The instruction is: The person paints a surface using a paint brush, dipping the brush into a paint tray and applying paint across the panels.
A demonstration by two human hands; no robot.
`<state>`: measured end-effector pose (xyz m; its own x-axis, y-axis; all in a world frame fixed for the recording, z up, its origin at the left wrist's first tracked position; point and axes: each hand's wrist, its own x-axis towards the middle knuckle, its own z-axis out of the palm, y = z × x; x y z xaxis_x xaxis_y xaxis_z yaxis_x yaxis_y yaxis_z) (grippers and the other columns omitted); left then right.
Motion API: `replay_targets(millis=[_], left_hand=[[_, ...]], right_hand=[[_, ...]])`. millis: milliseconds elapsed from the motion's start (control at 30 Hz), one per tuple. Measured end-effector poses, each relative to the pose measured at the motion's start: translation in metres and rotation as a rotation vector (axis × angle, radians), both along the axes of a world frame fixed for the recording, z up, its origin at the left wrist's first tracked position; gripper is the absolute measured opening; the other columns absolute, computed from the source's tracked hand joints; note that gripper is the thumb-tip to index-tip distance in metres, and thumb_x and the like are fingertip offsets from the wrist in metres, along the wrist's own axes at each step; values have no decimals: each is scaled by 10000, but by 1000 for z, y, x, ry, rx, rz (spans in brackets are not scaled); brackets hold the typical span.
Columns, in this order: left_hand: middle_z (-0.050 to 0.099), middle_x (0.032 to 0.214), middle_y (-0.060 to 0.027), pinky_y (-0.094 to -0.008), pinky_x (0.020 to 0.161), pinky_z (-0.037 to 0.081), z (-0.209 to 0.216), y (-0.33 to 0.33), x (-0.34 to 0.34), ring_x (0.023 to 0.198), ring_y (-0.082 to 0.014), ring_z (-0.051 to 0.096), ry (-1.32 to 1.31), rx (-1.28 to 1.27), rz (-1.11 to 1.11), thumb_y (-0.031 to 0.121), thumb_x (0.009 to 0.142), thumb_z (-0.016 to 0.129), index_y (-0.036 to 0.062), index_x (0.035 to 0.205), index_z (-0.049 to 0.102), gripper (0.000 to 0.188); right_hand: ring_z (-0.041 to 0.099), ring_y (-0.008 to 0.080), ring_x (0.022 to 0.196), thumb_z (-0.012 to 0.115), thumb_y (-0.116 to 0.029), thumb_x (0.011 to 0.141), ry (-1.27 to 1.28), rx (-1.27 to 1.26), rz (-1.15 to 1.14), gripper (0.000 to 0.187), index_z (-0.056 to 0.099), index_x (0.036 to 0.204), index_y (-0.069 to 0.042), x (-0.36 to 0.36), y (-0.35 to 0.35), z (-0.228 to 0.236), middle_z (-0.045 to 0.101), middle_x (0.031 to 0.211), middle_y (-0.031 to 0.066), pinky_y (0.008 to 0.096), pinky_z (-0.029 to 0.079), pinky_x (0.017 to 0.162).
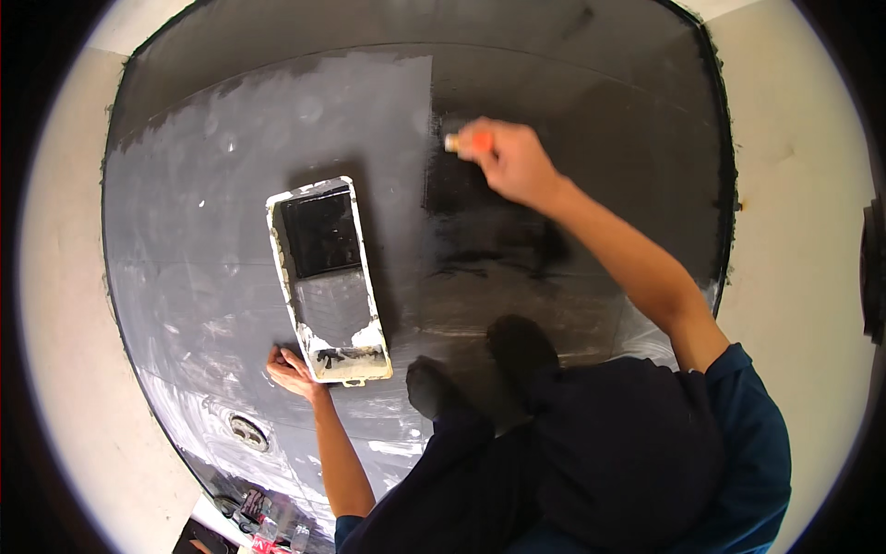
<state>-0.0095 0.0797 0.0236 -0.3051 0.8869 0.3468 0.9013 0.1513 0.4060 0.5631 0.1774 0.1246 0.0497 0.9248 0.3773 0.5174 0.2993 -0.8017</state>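
My right hand (512, 162) is closed around a small brush (451, 142) with an orange-red handle, slightly smeared by motion. Its pale end lies near the straight border between the grey floor and the fresh black coating, and its bristles cannot be made out. At the lower left corner of a long white paint tray (371, 295), my left hand (292, 372) grips with curled fingers, partly hidden by the tray. Black paint (321, 233) fills the tray's far end. Dried paint crusts its rim and near end.
Glossy black coating (591, 120) covers the floor at right and far side; duller grey floor (194, 212) lies left. My dark-socked feet (521, 346) stand near the border. A round drain (249, 432) and plastic bottles (266, 534) are at lower left. Pale walls (784, 166) flank the floor.
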Motion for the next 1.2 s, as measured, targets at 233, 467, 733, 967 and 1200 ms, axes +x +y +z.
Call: replay_targets(millis=[233,467,733,967,1200], left_hand=[[593,973,-108,-454,848,433,-4,1,-4,878,-295,520,31,4,25,355,1066,590,15,1158,631,355],[569,941,-102,-453,839,427,0,2,5,875,-288,516,35,8,8,366,1071,573,21,1159,630,360],[587,949,-119,-466,850,433,3,2,5,894,-309,524,2,-22,38,328,1060,590,13,1175,641,339],[585,947,-119,-467,840,440,1,-2,2,884,-308,527,22,-26,25,362,1064,578,17,1181,639,369],[588,963,-121,-468,848,445,7,1,9,903,-306,534,4,-41,35,333,1067,575,21,1187,639,341]], right_hand=[[734,241,787,698,-18,955,116,-125,79,55,698,1010,-24,-35,-50,31,748,904,112,310,575,718],[575,234,577,727,-132,976,-44,-58,-39,93,692,996,-48,-1,40,15,691,767,80,341,491,594],[735,299,787,716,-19,921,20,-189,238,92,704,1010,-38,-56,-50,30,762,915,113,357,583,733],[486,108,569,770,-88,929,3,-186,69,99,705,993,-50,8,37,10,604,688,43,278,439,564],[537,140,577,725,-104,965,-20,102,-82,86,724,1033,-51,10,72,9,713,805,85,294,474,564]])
